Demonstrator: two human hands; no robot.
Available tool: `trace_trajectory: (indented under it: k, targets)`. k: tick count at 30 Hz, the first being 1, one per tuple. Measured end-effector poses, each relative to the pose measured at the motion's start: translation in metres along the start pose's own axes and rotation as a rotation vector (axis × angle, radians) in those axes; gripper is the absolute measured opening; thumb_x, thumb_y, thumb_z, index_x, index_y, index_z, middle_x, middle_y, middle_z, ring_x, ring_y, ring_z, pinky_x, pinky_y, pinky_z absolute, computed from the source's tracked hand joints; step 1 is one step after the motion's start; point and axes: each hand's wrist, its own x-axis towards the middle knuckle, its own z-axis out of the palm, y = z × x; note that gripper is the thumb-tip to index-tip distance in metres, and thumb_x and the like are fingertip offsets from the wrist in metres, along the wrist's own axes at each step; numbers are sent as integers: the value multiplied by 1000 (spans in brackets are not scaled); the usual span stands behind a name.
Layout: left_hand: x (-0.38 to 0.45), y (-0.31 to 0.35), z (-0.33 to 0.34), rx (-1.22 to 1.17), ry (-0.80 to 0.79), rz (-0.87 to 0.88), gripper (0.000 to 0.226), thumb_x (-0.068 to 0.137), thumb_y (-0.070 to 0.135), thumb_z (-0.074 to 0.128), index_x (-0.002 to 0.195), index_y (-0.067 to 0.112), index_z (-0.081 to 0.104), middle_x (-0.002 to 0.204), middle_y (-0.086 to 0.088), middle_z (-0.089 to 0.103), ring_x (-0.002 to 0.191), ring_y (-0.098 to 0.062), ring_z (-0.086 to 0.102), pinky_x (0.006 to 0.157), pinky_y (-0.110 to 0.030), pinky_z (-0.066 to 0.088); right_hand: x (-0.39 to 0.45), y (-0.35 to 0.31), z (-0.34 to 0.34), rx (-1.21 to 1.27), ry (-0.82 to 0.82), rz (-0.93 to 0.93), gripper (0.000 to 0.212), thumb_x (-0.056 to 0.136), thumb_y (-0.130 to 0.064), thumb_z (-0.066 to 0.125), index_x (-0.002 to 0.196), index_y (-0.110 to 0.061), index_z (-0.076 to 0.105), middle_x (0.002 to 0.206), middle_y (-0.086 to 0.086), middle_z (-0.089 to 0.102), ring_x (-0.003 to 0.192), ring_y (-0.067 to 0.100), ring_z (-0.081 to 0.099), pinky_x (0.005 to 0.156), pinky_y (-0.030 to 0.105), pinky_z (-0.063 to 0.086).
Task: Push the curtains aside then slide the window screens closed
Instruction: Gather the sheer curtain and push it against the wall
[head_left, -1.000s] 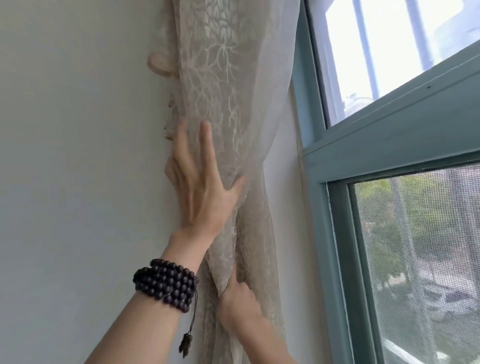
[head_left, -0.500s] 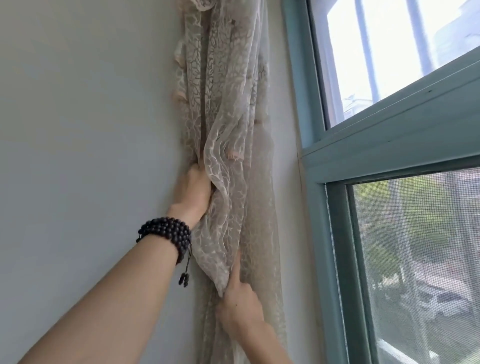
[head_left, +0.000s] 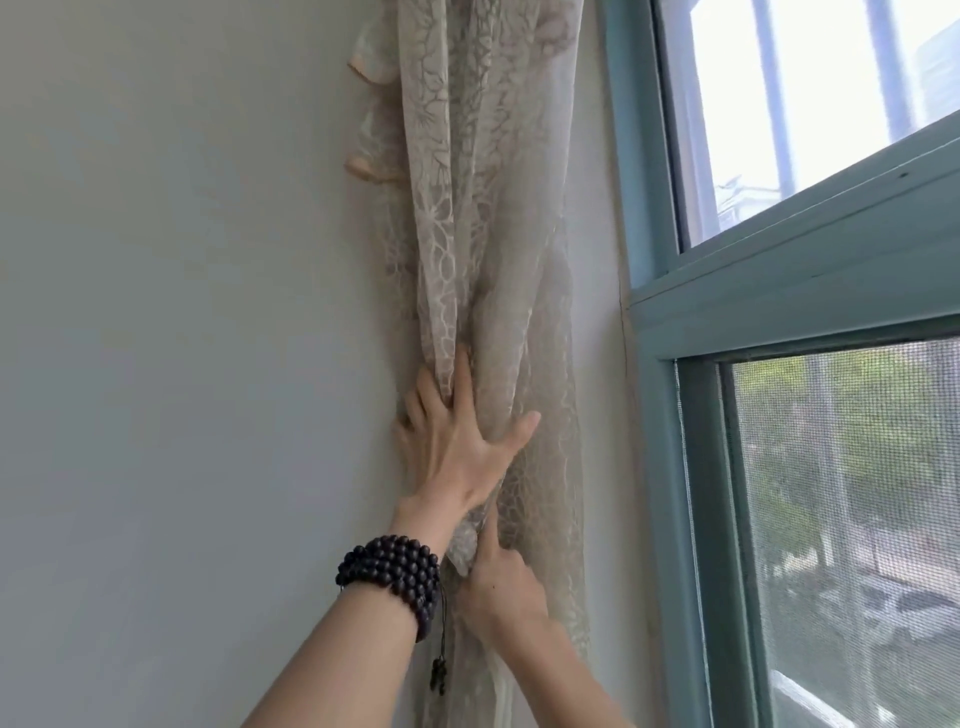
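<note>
A sheer beige lace curtain (head_left: 493, 208) hangs bunched against the wall, left of the window. My left hand (head_left: 457, 447), with a dark bead bracelet (head_left: 395, 571) on its wrist, presses flat on the gathered folds, fingers spread and thumb stretched right. Just below it, my right hand (head_left: 498, 587) pinches a fold of the curtain, index finger pointing up and the other fingers curled. The grey mesh window screen (head_left: 857, 519) fills the lower sash at the right. Neither hand touches it.
A teal window frame (head_left: 696, 519) runs down the right side, with a glass pane (head_left: 805, 104) above the crossbar. A plain pale wall (head_left: 182, 364) takes up the left. Trees and parked cars show through the mesh.
My left hand held a bunch of curtain half a second ago; now it lies lower, fingers spread, pressing the folds. The curtain sits tighter to the wall. My right hand has stayed where it was.
</note>
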Motion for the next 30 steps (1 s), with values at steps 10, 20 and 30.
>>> trace_trajectory:
  k: [10, 20, 30]
  targets:
    - [-35, -23, 37, 323, 44, 46, 94, 93, 58, 60, 163, 18, 12, 158, -29, 34, 138, -44, 40, 94, -56, 45, -30, 18, 24, -158, 74, 38, 103, 92, -67, 48, 156, -39, -28, 154, 11, 37, 140, 35, 37, 107, 55, 36]
    - [-65, -16, -5, 132, -74, 1, 97, 91, 70, 53, 162, 32, 0, 163, -23, 10, 146, -42, 26, 105, -57, 37, -73, 23, 15, -255, 314, -49, 97, 91, -71, 52, 162, -32, -1, 170, 16, -21, 157, 43, -20, 122, 67, 0]
    - [-138, 5, -67, -379, 57, 121, 113, 78, 47, 85, 159, 39, 8, 161, -33, 17, 145, -51, 33, 112, -60, 40, -149, 4, 4, 90, 341, -98, 122, 80, -76, 61, 152, -47, -33, 167, -5, -34, 155, 20, -34, 127, 62, 11]
